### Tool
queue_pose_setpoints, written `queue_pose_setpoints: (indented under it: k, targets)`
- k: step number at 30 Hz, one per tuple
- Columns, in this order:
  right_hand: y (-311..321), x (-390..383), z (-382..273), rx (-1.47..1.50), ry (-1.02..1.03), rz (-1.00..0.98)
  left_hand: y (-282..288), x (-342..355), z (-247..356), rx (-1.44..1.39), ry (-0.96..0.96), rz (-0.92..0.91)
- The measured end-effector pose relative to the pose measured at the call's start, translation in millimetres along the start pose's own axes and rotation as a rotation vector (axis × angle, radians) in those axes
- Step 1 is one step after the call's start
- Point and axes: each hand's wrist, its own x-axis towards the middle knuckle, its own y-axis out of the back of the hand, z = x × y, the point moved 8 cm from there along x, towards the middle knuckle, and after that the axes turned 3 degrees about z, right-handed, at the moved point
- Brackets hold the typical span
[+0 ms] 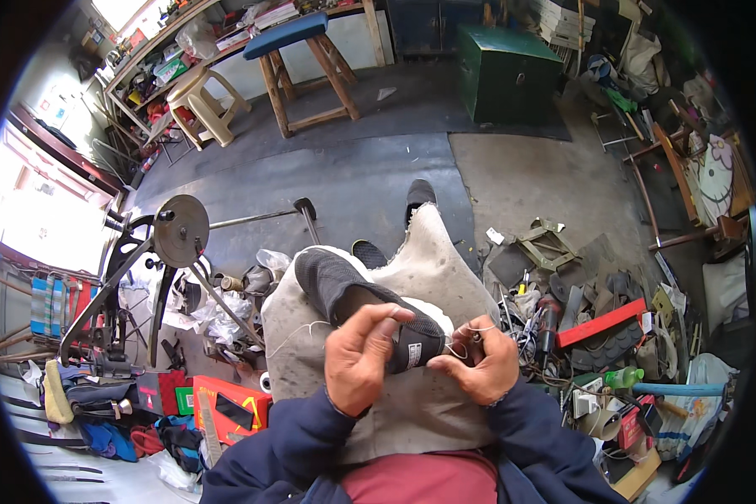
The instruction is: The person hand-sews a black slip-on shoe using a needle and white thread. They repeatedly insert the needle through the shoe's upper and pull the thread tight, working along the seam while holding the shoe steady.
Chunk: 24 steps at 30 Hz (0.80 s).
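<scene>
In the centre, the left hand (359, 357) hides a part of the dark shoe (319, 275). What the right hand (485, 361) has between its fingers is too small to tell. The lower edge cuts the blue jacket (273, 454).

Forearms (287, 435) in dark blue sleeves, converging from lower edge. Left hand (358, 359) raised, thumb and index finger brought together near tips. Right hand (489, 363) just beside, well apart from body, fingers curled inward, thumb pointing left.
</scene>
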Motion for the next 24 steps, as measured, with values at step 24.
queue_pose_setpoints:
  k: [24]
  targets:
    - [-15.1, -6.2, 3.7, -0.190, 0.168, -0.038, 167.4, 7.3, -31.5, -0.448, -0.027, 0.350]
